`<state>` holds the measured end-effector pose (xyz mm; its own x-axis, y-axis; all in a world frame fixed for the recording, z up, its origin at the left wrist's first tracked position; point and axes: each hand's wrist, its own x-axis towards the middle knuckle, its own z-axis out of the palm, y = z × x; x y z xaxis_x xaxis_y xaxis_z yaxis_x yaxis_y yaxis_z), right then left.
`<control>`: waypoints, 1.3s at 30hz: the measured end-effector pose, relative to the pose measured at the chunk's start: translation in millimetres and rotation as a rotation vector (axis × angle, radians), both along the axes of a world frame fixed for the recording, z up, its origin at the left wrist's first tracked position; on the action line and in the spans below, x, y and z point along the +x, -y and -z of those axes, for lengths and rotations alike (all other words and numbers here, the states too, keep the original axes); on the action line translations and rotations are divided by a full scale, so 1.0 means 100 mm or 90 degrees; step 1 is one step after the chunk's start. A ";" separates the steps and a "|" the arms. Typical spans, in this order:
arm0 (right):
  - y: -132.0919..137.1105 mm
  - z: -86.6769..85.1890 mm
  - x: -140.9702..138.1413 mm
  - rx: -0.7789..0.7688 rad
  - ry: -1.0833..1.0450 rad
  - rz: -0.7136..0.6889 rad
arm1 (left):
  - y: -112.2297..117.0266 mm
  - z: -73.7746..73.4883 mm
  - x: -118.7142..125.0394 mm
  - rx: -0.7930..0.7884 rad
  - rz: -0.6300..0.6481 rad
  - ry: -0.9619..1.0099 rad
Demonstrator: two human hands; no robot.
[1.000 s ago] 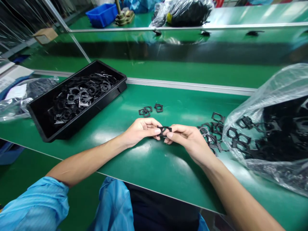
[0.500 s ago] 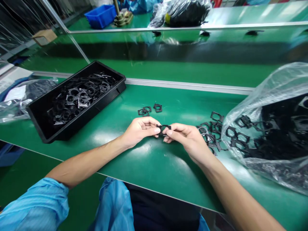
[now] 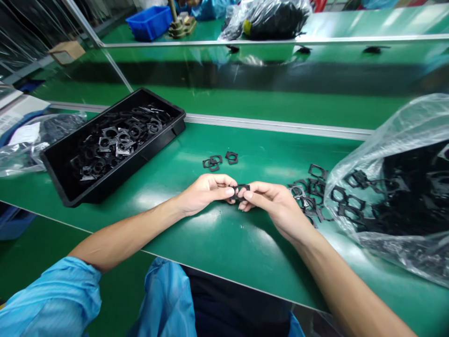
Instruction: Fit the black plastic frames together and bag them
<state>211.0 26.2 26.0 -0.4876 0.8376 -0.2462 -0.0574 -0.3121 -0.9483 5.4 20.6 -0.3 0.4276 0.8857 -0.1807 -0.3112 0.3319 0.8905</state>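
Note:
Between my two hands is a small black plastic frame [image 3: 241, 188] with a round opening, held just above the green table [image 3: 196, 248]. My left hand [image 3: 210, 193] pinches its left edge with thumb and fingers. On the opposite edge, my right hand [image 3: 268, 199] has the same kind of pinch, closed on the frame. Fingertips cover parts of it. Beyond my hands lie several like frames [image 3: 215, 159] on the table. A loose heap of frames [image 3: 308, 192] is right of my right hand.
A black bin [image 3: 115, 145] with many frames stands at the left. At the right, a clear plastic bag [image 3: 351, 154] lies open with more frames inside. A metal rail [image 3: 277, 125] runs along the table's back. A blue crate [image 3: 149, 22] sits on the far surface.
The frame in my fingers has tilted, so its opening shows differently. Both hands stay in nearly the same place; the whole view has shifted slightly.

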 end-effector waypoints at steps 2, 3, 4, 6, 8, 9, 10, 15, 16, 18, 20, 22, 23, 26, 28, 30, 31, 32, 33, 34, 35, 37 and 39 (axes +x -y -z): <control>0.00 0.00 0.00 0.000 0.000 0.001 | 0.01 -0.02 0.01 -0.001 0.008 0.006; 0.00 0.00 0.00 0.001 -0.001 0.000 | 0.01 -0.03 0.01 -0.001 0.011 0.008; 0.00 0.01 0.00 0.003 -0.005 -0.001 | 0.01 -0.03 0.01 0.001 0.011 0.009; -0.01 0.02 0.00 0.005 -0.011 -0.001 | 0.01 -0.03 0.02 0.013 -0.002 0.004; -0.02 0.03 0.00 0.007 -0.011 0.007 | 0.01 -0.02 0.03 0.037 -0.033 -0.020; -0.02 0.03 -0.01 0.011 -0.008 0.016 | 0.01 -0.01 0.03 0.053 -0.051 -0.038; -0.02 0.04 -0.01 0.018 -0.004 0.026 | 0.01 0.00 0.03 0.070 -0.067 -0.058; -0.01 0.04 -0.02 0.086 -0.001 0.058 | 0.04 0.04 0.04 0.142 -0.097 -0.124; -0.01 0.05 -0.02 0.100 0.007 0.063 | 0.04 0.05 0.04 0.156 -0.097 -0.132; -0.01 0.06 -0.01 0.131 0.034 0.072 | 0.05 0.05 0.04 0.202 -0.113 -0.156; -0.02 0.06 0.00 0.139 0.050 0.071 | 0.06 0.05 0.05 0.274 -0.144 -0.186; -0.03 0.06 0.01 0.101 0.035 0.056 | 0.05 0.05 0.04 0.349 -0.177 -0.211; -0.03 0.06 0.01 0.070 0.018 0.047 | 0.05 0.05 0.04 0.376 -0.188 -0.221; -0.03 0.05 0.02 -0.017 -0.028 0.027 | 0.03 0.06 0.03 0.416 -0.203 -0.248; -0.04 0.03 0.02 -0.049 -0.043 0.024 | 0.03 0.07 0.01 0.431 -0.201 -0.255; -0.05 0.02 0.03 -0.068 -0.055 0.017 | 0.02 0.07 0.00 0.441 -0.196 -0.254; -0.05 0.02 0.03 -0.075 -0.063 0.013 | 0.02 0.07 0.00 0.445 -0.192 -0.253; -0.05 0.02 0.03 -0.083 -0.072 0.007 | 0.02 0.06 -0.01 0.446 -0.187 -0.254; -0.05 0.02 0.03 -0.091 -0.081 0.001 | 0.02 0.06 -0.01 0.446 -0.181 -0.254; -0.05 0.02 0.03 -0.094 -0.088 -0.003 | 0.03 0.05 -0.01 0.447 -0.175 -0.255; -0.05 0.02 0.03 -0.093 -0.092 -0.006 | 0.03 0.05 -0.01 0.447 -0.169 -0.256; -0.04 0.03 0.02 -0.079 -0.088 -0.002 | 0.04 0.04 0.00 0.433 -0.166 -0.252; -0.03 0.05 0.01 -0.052 -0.075 0.023 | 0.05 0.04 0.02 0.382 -0.182 -0.234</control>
